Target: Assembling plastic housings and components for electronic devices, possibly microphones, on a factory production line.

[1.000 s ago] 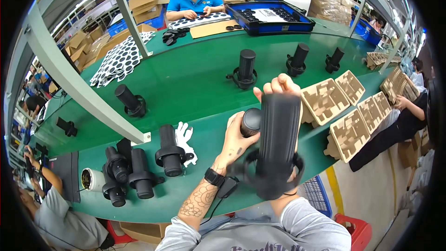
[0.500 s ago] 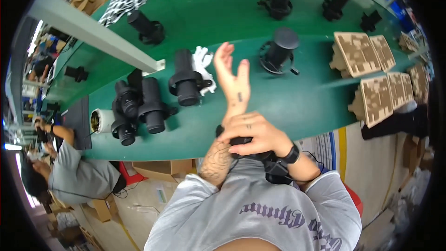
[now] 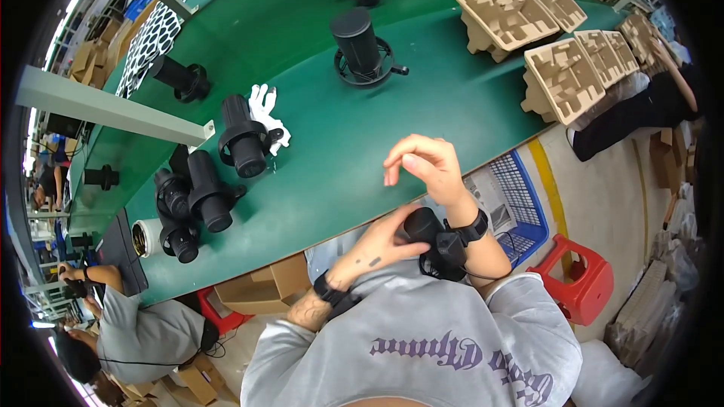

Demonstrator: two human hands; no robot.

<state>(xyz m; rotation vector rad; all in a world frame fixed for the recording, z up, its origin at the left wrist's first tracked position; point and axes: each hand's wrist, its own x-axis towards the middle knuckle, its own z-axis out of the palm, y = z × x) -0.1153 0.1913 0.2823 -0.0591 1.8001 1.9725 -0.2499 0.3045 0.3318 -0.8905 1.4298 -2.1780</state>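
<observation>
I am holding a black cylindrical part [image 3: 422, 227] close against my chest, just below the near edge of the green desk [image 3: 332, 173]; my left hand [image 3: 381, 245] is wrapping around it from the left, fingers curled onto its rounded end. A black strapped device [image 3: 451, 245] on my right wrist is sitting right beside the part, touching it. My right hand [image 3: 422, 166] is lifting above the desk edge, holding nothing, its fingers half curled with the thumb and fingertips drawn near each other. On the desk to the left, several black cylindrical units [image 3: 204, 196] are lying on their sides in a cluster, one of them [image 3: 243, 136] next to a white glove [image 3: 264, 109]. Farther out, another black unit [image 3: 360, 41] is standing upright on its ring base. To the right, moulded pulp trays [image 3: 562, 79] are lying stacked at the desk's edge. A blue basket [image 3: 528, 207] and a red stool [image 3: 581, 283] are standing on the floor beside me.
</observation>
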